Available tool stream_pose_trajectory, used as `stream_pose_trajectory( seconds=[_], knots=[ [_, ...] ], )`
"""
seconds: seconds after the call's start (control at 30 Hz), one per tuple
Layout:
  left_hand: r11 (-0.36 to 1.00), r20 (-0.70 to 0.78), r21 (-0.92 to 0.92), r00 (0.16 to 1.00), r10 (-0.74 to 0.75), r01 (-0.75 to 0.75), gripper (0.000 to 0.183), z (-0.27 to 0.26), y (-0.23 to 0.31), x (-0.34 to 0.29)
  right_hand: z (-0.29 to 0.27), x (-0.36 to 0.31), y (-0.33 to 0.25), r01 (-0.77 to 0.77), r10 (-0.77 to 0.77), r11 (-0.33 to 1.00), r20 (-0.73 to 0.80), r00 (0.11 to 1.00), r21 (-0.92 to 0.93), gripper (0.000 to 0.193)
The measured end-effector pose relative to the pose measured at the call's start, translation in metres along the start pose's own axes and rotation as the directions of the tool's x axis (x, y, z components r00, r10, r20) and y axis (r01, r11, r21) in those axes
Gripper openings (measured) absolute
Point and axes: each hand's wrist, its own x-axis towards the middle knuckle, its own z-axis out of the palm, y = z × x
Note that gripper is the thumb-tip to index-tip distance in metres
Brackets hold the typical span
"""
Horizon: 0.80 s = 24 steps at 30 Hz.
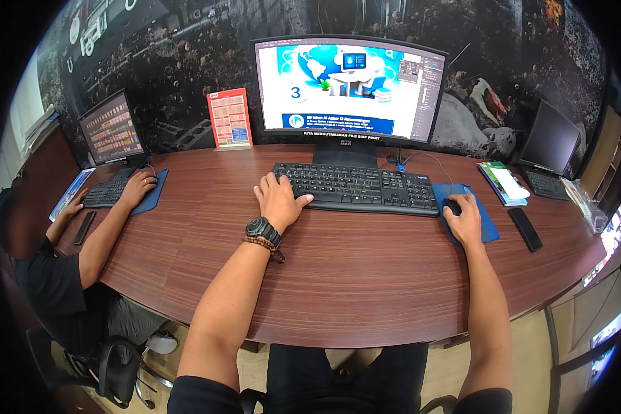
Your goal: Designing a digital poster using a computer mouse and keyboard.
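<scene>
Okay, left hand [281, 202] loosely spread on long black plastic keyboard [355, 188], left end; right hand [466, 221] cups rounded black mouse [452, 206] off keyboard's right end. Keep clicks light.

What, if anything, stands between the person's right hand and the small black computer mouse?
Nothing visible does: the right hand rests on the small black computer mouse, which sits on the flat blue mouse pad. The long black keyboard lies left, not between them.

Long black keyboard [355, 188] left of dark mouse [452, 207]
</scene>
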Motion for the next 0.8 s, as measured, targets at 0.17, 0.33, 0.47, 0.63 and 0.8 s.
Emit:
stream_pose_trajectory(
  seconds=[0.17,0.33,0.47,0.63,0.8],
  knots=[
    [0.988,-0.014,-0.144,0.999,-0.051,0.049,0.056,0.004,0.002,0.002,0.003,-0.001,0.002,0.013,-0.013,0.999,0.002,1.0,0.051,0.034],
    [0.987,0.0,-0.113,0.994,-0.113,0.112,0.052,-0.002,0.006,0.002,0.003,-0.003,0.005,0.025,-0.025,0.998,0.0,1.0,0.062,0.032],
    [0.99,0.069,-0.088,0.992,-0.102,0.108,0.057,-0.006,0.006,0.003,0.003,-0.002,0.006,0.05,-0.049,0.997,-0.006,0.999,0.064,0.032],
    [0.992,0.06,-0.078,0.994,-0.092,0.097,0.057,-0.005,0.005,0.005,0.005,-0.001,0.007,0.104,-0.101,0.992,-0.035,0.994,0.072,0.031],
    [0.992,0.046,-0.077,0.994,-0.096,0.099,0.058,-0.001,0.004,0.006,0.006,0.001,0.008,0.106,-0.103,0.992,-0.041,0.994,0.067,0.03]
  ],
)
